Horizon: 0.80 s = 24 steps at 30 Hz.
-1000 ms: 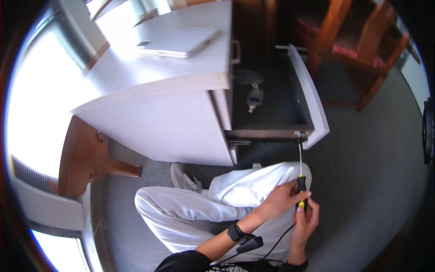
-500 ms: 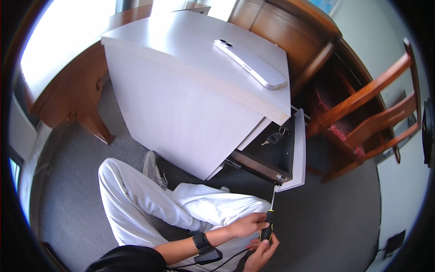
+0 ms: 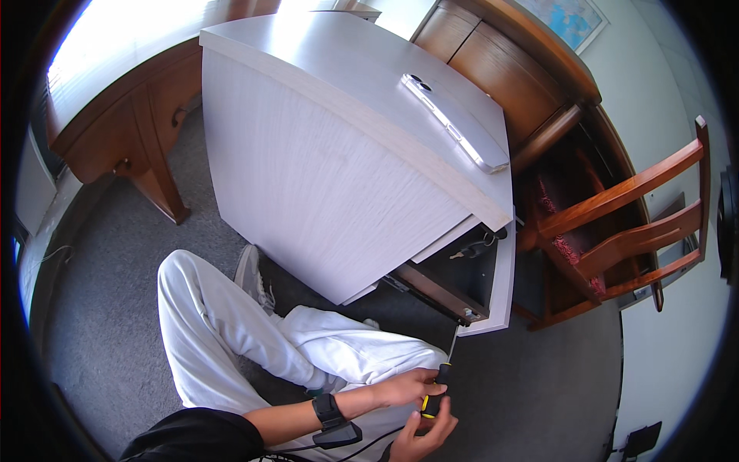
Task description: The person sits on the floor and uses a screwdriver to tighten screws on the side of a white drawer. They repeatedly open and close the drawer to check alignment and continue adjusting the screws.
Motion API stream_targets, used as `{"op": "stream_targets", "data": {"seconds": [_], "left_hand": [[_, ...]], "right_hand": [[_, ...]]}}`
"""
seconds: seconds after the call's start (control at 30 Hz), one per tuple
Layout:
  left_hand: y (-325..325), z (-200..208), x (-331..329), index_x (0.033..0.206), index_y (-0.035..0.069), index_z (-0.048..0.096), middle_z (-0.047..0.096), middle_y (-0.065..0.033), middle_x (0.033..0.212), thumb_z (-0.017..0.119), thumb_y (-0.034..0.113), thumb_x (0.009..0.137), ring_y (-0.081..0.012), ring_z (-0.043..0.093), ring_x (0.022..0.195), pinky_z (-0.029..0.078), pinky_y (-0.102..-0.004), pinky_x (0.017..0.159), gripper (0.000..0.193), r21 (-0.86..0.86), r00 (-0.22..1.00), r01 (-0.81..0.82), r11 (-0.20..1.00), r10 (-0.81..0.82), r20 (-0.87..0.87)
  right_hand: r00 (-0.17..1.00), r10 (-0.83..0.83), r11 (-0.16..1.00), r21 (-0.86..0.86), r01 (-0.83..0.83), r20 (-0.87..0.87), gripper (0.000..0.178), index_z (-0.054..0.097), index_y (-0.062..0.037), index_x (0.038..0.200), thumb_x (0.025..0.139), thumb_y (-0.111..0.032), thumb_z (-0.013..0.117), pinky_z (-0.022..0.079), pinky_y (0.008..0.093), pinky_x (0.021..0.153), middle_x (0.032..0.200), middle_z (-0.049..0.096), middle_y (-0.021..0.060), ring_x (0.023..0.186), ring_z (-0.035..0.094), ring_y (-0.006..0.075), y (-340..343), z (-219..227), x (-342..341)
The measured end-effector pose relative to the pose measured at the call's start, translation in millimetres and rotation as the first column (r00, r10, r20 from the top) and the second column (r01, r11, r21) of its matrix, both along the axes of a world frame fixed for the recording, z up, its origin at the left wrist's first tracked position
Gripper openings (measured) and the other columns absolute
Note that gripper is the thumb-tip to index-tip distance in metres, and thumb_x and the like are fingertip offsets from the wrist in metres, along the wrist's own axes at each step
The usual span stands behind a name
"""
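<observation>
A screwdriver [image 3: 436, 391] with a black and yellow handle slants up to the pulled-out drawer [image 3: 499, 289] of a pale cabinet [image 3: 300, 162]. Its thin shaft meets the lower corner where the drawer's brown side joins the white front; the very tip is too small to make out. My left hand [image 3: 406, 386], a black band on its wrist, pinches the upper part of the handle. Around the handle's butt end close the fingers of my right hand [image 3: 425, 436]. Some keys [image 3: 473, 248] hang by a ring inside the drawer's opening.
On the cabinet top lies a smartphone [image 3: 456, 123], camera side up. A wooden chair [image 3: 631, 215] stands to the right, a brown wooden desk [image 3: 131, 146] to the left. My legs in white trousers [image 3: 339, 346] are bent in front of the cabinet on grey carpet [image 3: 123, 308].
The view has shifted, so the cabinet top sits further right. The screwdriver remains at the drawer corner in both hands; its handle shows more yellow, and both hands appear slightly lower and left.
</observation>
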State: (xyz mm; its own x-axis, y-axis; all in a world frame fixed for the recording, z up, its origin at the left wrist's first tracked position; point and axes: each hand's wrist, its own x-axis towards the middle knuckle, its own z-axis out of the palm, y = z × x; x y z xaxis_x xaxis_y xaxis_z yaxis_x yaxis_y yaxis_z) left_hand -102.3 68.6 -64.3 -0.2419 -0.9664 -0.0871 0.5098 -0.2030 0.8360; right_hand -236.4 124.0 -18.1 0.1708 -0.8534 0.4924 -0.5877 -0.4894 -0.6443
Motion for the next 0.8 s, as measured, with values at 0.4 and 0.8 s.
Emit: {"op": "stream_targets", "data": {"seconds": [0.4, 0.8], "left_hand": [[-0.4, 2.6, -5.4, 0.123, 0.000, 0.060, 0.068, -0.0088, 0.113, 0.061, 0.033, 0.105, -0.0169, 0.063, 0.102, 0.050, -0.0321, 0.088, 0.038, 0.049, 0.999, -0.053, 0.997, 0.053, -0.002], [3.8, 12.0, -7.2, 0.098, 0.001, 0.057, 0.056, -0.0030, 0.078, 0.069, 0.033, 0.101, -0.0125, 0.049, 0.075, 0.042, -0.0316, 0.068, 0.035, -0.097, 0.979, -0.145, 0.985, 0.157, 0.127]], "right_hand": [[0.998, -0.029, 0.979, 0.199, 0.041, -0.061, 0.024, 0.063, 0.0019, 0.115, 0.096, -0.010, 0.072, 0.056, 0.0429, 0.074, 0.099, 0.070, 0.0213, 0.084, 0.070, 0.0325, -5.1, -0.5, -8.5], [0.990, -0.024, 0.998, 0.063, 0.016, 0.136, 0.034, 0.055, 0.0028, 0.129, 0.102, -0.016, 0.064, 0.049, 0.0335, 0.059, 0.086, 0.064, 0.0125, 0.070, 0.060, 0.0211, -9.6, -10.0, -13.0]]}}
